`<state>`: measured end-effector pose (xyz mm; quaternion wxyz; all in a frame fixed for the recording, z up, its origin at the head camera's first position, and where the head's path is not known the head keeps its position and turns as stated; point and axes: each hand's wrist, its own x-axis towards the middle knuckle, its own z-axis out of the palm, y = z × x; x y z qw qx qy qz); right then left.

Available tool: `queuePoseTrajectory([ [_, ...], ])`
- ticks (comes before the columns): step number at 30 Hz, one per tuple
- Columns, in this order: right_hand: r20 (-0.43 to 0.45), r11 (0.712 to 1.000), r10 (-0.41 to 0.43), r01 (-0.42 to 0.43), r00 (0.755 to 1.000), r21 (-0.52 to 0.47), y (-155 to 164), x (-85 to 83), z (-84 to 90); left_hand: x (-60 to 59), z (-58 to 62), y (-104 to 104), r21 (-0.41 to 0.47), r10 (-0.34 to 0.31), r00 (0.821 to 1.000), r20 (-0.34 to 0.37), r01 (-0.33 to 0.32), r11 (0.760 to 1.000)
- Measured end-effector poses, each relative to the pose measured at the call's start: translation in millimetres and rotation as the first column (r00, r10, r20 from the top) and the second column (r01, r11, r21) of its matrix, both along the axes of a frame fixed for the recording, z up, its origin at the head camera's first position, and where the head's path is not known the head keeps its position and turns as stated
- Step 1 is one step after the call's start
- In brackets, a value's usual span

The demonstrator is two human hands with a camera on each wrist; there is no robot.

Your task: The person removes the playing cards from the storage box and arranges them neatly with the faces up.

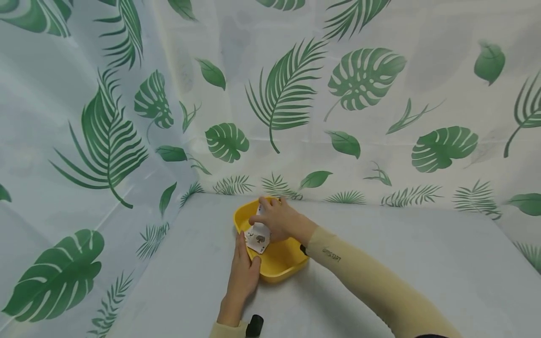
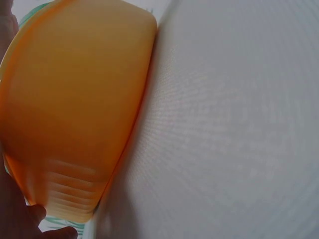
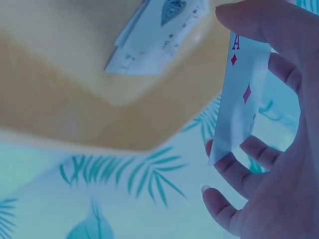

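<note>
Head view: yellow tub [image 1: 279, 260] on the desk [image 1: 190, 281], playing cards [image 1: 258, 238] inside. My left hand [image 1: 244, 274] rests straight-fingered against its side; my right hand [image 1: 281, 223] is over it.
Left wrist: my fingers at the tub's ribbed end.
Right wrist: thumb and fingers pinch an ace of diamonds [image 3: 244, 94].

Right fingers [image 3: 235, 173] pinching, forearm [image 1: 359, 274] diagonal; left fingers [image 1: 242, 249] extended, thumb [image 1: 255, 265] spread.

Overlapping cards [image 3: 149, 47] cropped, count unclear
</note>
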<state>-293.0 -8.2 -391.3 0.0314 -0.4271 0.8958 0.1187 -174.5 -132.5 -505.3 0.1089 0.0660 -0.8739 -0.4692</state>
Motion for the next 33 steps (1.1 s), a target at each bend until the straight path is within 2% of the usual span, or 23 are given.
queuePoseTrajectory([
  [11, -0.064, 1.0, 0.022, -0.022, 0.998, 0.0, 35, 13.2, 32.6, -2.6, -1.2, 0, -0.008, 0.004, 1.0, -0.011, -0.004, 1.0],
  [16, -0.071, 0.997, 0.041, -0.046, 0.997, -0.064, 63, 14.9, 40.9, -1.7, -0.9, 1, -0.008, 0.011, 1.0, 0.009, -0.011, 1.0],
  [22, -0.017, 0.984, 0.017, -0.02, 1.0, -0.179, 102, 4.7, 31.1, -0.6, -1.7, 1, -0.003, 0.011, 1.0, 0.012, -0.011, 1.0],
  [28, 0.049, 0.97, -0.031, 0.042, 0.998, -0.238, 144, -6.9, 18.8, -3.0, -1.1, 0, -0.01, 0.001, 1.0, 0.01, -0.001, 1.0],
  [33, 0.159, 0.958, -0.062, 0.103, 0.985, -0.266, 165, -8.9, -1.2, -1.6, -2.0, -1, -0.004, 0.004, 1.0, 0.028, -0.004, 1.0],
])
